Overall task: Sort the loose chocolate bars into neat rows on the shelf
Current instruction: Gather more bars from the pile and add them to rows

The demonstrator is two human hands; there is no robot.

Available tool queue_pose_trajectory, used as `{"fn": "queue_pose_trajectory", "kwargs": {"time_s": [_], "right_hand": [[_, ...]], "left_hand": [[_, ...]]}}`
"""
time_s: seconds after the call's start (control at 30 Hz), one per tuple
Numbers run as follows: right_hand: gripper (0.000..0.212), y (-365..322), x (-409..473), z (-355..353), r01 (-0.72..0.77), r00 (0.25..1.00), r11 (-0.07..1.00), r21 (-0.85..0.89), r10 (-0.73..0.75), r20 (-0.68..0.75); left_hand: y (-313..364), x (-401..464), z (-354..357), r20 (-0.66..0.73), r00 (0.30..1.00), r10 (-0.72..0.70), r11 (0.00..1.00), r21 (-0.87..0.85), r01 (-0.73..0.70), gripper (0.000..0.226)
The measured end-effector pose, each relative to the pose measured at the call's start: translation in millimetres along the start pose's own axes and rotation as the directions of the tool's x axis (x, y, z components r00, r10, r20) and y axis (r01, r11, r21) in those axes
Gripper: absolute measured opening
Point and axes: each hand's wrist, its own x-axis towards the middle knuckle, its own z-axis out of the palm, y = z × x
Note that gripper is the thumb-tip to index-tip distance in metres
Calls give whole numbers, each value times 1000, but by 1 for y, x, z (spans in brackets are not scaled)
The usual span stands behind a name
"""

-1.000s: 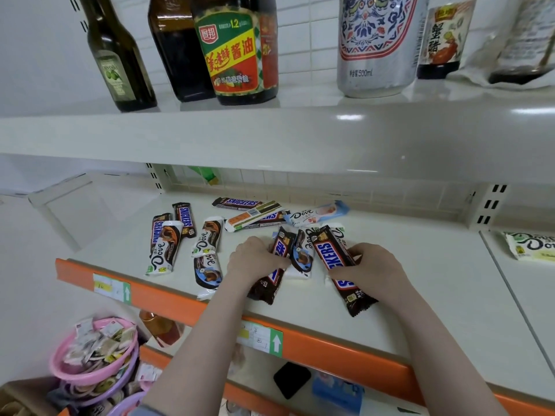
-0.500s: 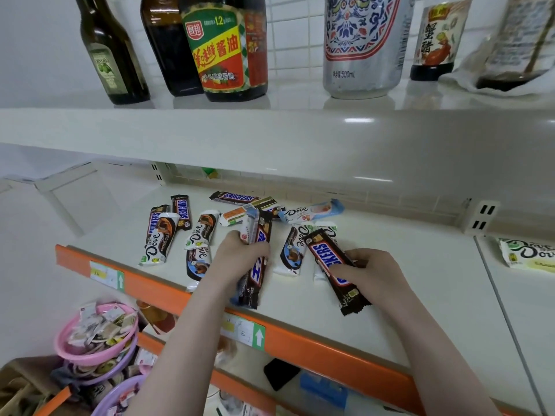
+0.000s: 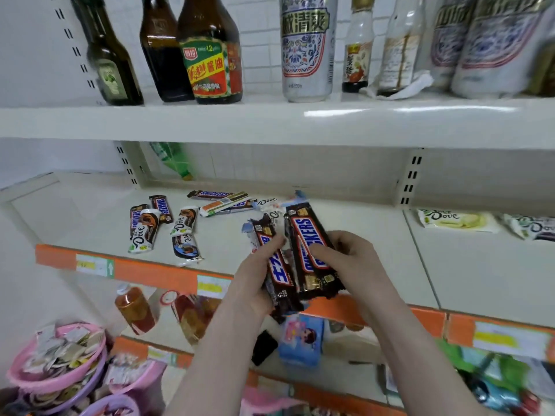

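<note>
Now both hands hold Snickers bars above the shelf front, left hand gripping one bar, right hand another; squaring their edges before laying them down seems wise.

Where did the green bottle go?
In the head view, the green bottle lies tilted at the back left of the chocolate shelf, behind the loose Snickers bars.

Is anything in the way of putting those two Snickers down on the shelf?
The left hand and right hand hold Snickers bars above the shelf. Its surface beside them looks bare; loose Dove bars lie off to the left.
</note>
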Motion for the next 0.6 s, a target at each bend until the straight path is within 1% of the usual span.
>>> {"fn": "queue_pose_trajectory", "kwargs": {"time_s": [0.1, 0.17, 0.3, 0.37, 0.5, 0.6], "right_hand": [[11, 6, -32, -7, -25, 998, 998, -57, 22, -54], [13, 9, -52, -17, -47, 996, 996, -76, 40, -86], [17, 12, -84, -50, -82, 980, 993, -80, 66, -190], [17, 11, -96, -70, -86, 972, 995, -55, 71, -224], [18, 11, -119, -115, -69, 965, 997, -24, 61, -256], [17, 10, -135, -162, -46, 957, 997, -55, 28, -289]], "left_hand": [[-26, -20, 0, 52, 996, -67, 997, -18, 68, 20], [-44, -31, 3, 39, 993, -108, 994, 0, 109, 18], [-78, -48, 20, 45, 982, -183, 983, 41, 181, 40], [-92, -54, 36, 57, 977, -205, 978, 46, 203, 46], [-119, -64, 80, 98, 978, -185, 983, 17, 184, 35], [-145, -65, 121, 116, 981, -156, 988, 30, 153, 26]]}}
